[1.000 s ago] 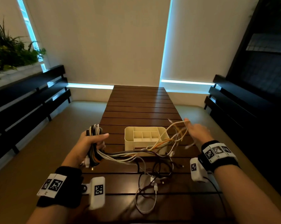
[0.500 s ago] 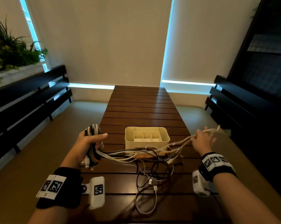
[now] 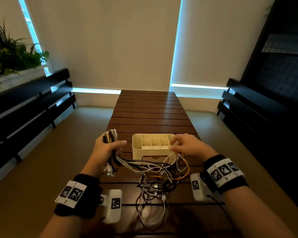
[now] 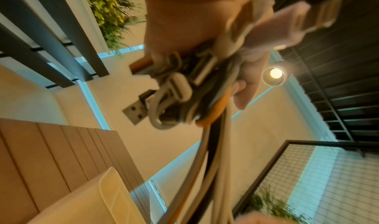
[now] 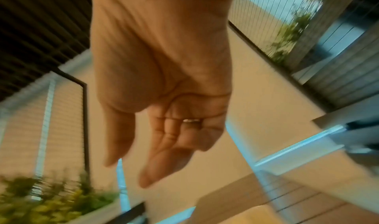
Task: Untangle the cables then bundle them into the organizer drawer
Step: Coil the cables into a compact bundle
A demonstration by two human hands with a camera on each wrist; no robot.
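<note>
My left hand [image 3: 110, 148] grips a bundle of cable ends [image 3: 110, 135] upright, left of the cream organizer [image 3: 138, 152]. In the left wrist view the fist [image 4: 194, 25] wraps white, black and orange cables [image 4: 184, 89], and a USB plug [image 4: 135, 112] sticks out. From the fist the cables run down into a loose tangle [image 3: 158, 179] on the table in front of the organizer's small drawer [image 3: 153, 158]. My right hand [image 3: 177, 144] hovers over the organizer's front right corner. The right wrist view shows that hand [image 5: 131, 167] with fingers extended and nothing in it.
The slatted brown table [image 3: 150, 114] stretches away behind the organizer. Black benches stand on the left [image 3: 29, 107] and on the right [image 3: 247, 109] of the table. Plants [image 3: 11, 55] sit on a ledge at the far left.
My right hand let go of the cable ends it had pulled out to the right and swung back over the organizer. The freed cables dropped into the tangle. The left hand stayed put.
</note>
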